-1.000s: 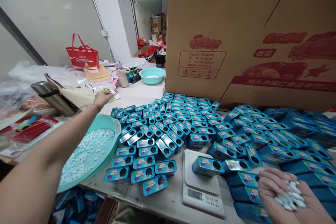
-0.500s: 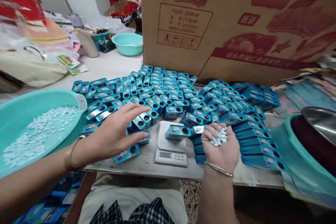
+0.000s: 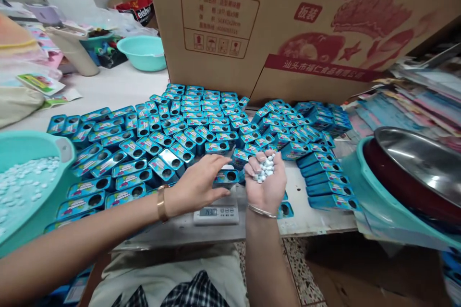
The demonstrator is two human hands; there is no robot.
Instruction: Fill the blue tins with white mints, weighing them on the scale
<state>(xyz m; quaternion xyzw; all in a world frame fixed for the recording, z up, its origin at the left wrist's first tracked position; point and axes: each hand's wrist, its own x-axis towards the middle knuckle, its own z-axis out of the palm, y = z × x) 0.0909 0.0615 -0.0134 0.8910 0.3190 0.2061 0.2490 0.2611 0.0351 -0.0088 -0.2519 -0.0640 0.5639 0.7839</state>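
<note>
A white digital scale bears a small blue box with a dark round hole in its top. Over the scale, my left hand reaches in with fingers and thumb apart on either side of that box; whether they touch it I cannot tell. My right hand is turned palm up beside the scale, its fingers curled around a small heap of pale blue candy tablets. Many matching blue boxes stand close together behind both hands.
At the left, a turquoise basin holds loose pale tablets. A large cardboard carton stands behind the boxes. Nested bowls with a steel bowl on top are at the right. Farther back is another turquoise bowl.
My left hand has moved right, from beside the scale to around the box on it. My right hand, still cupping tablets, has come closer to the scale. The view has shifted right.
</note>
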